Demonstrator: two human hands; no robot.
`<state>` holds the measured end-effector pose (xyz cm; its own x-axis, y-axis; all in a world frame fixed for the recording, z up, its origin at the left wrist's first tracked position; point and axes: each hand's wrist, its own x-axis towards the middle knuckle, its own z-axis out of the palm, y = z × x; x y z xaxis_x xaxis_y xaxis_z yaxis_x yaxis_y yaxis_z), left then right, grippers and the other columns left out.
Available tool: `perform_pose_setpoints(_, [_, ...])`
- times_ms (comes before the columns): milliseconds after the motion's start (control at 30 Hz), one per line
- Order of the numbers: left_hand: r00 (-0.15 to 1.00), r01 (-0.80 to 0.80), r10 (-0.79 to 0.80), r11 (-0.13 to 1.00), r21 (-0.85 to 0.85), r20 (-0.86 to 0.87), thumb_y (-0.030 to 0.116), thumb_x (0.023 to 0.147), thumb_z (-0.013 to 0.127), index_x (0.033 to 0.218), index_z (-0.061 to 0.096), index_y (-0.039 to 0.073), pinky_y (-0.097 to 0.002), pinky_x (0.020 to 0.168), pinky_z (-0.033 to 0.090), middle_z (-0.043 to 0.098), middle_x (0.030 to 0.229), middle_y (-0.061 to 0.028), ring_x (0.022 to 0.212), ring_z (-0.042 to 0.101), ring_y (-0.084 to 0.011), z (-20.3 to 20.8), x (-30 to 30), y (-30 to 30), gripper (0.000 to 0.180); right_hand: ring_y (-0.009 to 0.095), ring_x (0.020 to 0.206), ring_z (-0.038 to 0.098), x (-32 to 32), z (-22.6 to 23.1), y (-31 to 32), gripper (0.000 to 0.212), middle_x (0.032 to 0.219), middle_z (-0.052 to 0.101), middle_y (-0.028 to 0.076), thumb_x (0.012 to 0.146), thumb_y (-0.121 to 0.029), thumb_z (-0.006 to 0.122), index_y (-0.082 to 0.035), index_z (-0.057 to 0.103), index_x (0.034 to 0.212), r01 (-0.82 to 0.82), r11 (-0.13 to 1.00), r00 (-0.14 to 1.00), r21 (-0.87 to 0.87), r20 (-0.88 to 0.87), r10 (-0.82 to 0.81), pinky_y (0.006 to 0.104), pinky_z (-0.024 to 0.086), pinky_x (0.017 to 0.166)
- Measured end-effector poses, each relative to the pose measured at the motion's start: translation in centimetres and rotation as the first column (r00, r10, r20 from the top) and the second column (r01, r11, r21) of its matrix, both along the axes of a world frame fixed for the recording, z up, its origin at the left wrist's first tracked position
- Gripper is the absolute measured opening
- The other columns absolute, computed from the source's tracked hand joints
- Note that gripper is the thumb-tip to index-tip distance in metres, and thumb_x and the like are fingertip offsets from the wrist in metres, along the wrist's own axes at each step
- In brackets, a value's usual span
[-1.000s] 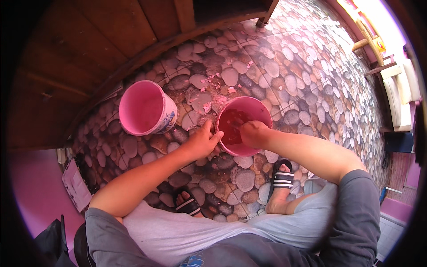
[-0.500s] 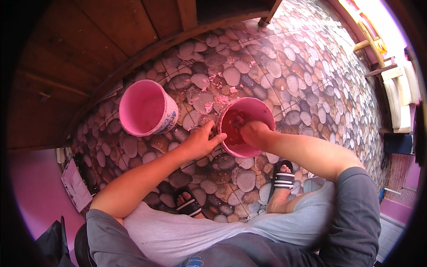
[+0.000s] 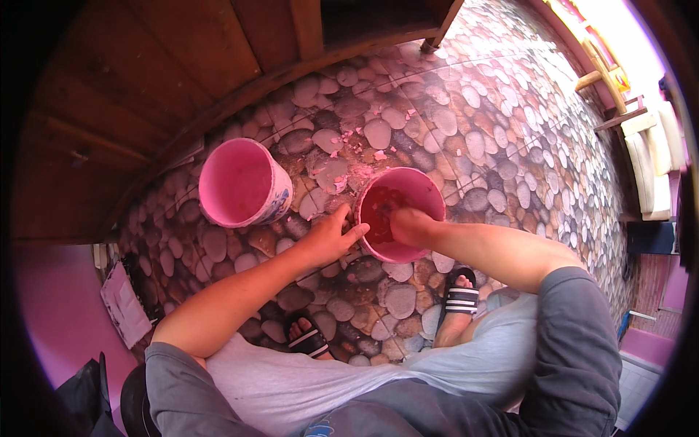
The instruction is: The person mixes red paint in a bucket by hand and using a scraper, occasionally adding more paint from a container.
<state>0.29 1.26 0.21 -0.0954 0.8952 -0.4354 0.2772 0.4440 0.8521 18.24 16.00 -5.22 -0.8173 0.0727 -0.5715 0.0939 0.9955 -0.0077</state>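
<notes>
Between my arms stands a pink bucket point(image 3: 429, 191) with dark reddish liquid point(image 3: 377, 211) in it; pieces seem to float there. My right hand point(image 3: 412, 227) reaches down into this bucket, its fingers hidden in the liquid. Against the bucket's left side rests my left hand point(image 3: 336, 237), thumb at the rim and index finger spread apart from it. A second bucket point(image 3: 280, 191), pink inside with a pale patterned outside, stands to the left, tilted in view, untouched by either hand.
Pink flakes point(image 3: 339, 182) lie scattered on the pebble-patterned floor point(image 3: 480, 146) beyond the buckets. Brown wooden furniture point(image 3: 167, 80) runs along the far left. My feet in striped sandals point(image 3: 461, 298) are close to the bucket. Cream cushions point(image 3: 648, 164) show at far right.
My right hand has shifted slightly left and down within the bucket. Both buckets appear a little lower in view. My left hand keeps its place at the bucket's side.
</notes>
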Motion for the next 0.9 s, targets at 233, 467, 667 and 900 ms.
perform_pose_setpoints(233, [0.997, 0.014, -0.010, 0.999, -0.043, 0.077, 0.042, 0.094, 0.062, 0.107, 0.048, 0.000, -0.0387, 0.069, 0.052, 0.068, 0.089, -0.0189, 0.079, 0.070, -0.0275, 1.5, 0.3, 0.7, 0.046, 0.031, 0.103, 0.066, -0.5, -1.7, 0.2, 0.039, 0.115, 0.067, 0.019, 0.093, -0.018, 0.048, -0.004, 0.059, 0.128, 0.096, 0.989, 0.995, -0.109, 0.041, -0.092, 0.0404, 0.053, 0.087])
perform_pose_setpoints(467, [0.999, 0.046, -0.046, 0.999, 0.017, 0.021, 0.047, 0.094, 0.061, 0.104, 0.048, 0.001, -0.0374, 0.069, 0.051, 0.068, 0.085, -0.0174, 0.075, 0.069, -0.0256, -1.3, 0.1, 0.8, 0.049, 0.030, 0.110, 0.065, 1.4, -1.0, 2.9, 0.047, 0.121, 0.066, 0.017, 0.092, -0.018, 0.052, -0.005, 0.051, 0.137, 0.068, 0.995, 0.970, -0.067, 0.237, -0.050, 0.0351, 0.052, 0.092])
perform_pose_setpoints(667, [0.998, 0.042, -0.042, 0.999, 0.001, 0.036, 0.043, 0.095, 0.061, 0.108, 0.047, 0.001, -0.0338, 0.066, 0.052, 0.068, 0.089, -0.0142, 0.075, 0.068, -0.0203, -1.0, -0.4, 0.2, 0.046, 0.027, 0.102, 0.069, -0.6, 3.3, 0.6, 0.031, 0.107, 0.072, 0.013, 0.084, -0.011, 0.059, -0.002, 0.070, 0.112, -0.136, 0.988, 0.971, 0.075, 0.206, 0.118, 0.0347, 0.054, 0.088])
perform_pose_setpoints(900, [0.999, 0.007, -0.006, 1.000, 0.025, -0.039, 0.042, 0.094, 0.063, 0.103, 0.047, 0.002, -0.0347, 0.061, 0.053, 0.068, 0.083, -0.0133, 0.066, 0.068, -0.0206, -1.3, -0.4, -0.4, 0.044, 0.027, 0.096, 0.070, -0.4, 1.6, 0.4, 0.025, 0.098, 0.073, 0.014, 0.084, -0.009, 0.058, -0.003, 0.073, 0.103, -0.048, 0.999, 0.996, -0.003, 0.081, 0.048, 0.0344, 0.055, 0.082])
